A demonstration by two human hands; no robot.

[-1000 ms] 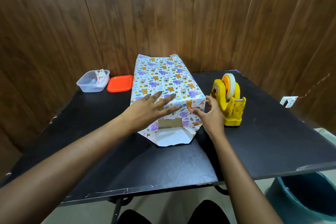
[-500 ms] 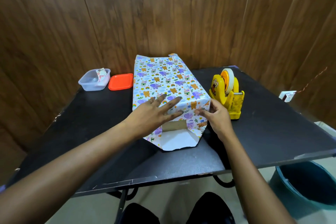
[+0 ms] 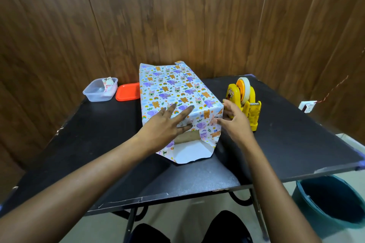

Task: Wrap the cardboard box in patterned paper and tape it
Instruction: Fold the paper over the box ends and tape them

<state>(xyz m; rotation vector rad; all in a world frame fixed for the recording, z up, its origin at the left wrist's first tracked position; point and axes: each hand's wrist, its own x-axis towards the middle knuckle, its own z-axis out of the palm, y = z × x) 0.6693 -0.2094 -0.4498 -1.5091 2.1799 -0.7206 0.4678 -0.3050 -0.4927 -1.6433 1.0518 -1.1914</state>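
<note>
The cardboard box [image 3: 186, 137] stands on the black table [image 3: 94, 132], covered in white patterned paper [image 3: 171, 89] with animal prints. Bare cardboard shows at its near end, where a white paper flap [image 3: 190, 154] lies flat on the table. My left hand [image 3: 167, 124] presses flat with spread fingers on the near top edge of the paper. At the box's near right corner, my right hand [image 3: 233, 120] has relaxed fingers, and its fingertips touch the folded side paper. A yellow tape dispenser [image 3: 245, 100] with a tape roll stands just right of that hand.
A clear plastic container [image 3: 99, 90] with a paper scrap and an orange lid [image 3: 127, 92] sit at the table's back left. Wood panel walls close the back. A teal bucket [image 3: 331, 203] stands on the floor at the lower right, past the table edge.
My right hand has loosened from pinching the corner paper and now hovers with fingers spread at the box's right corner. My left hand stays pressed on top.
</note>
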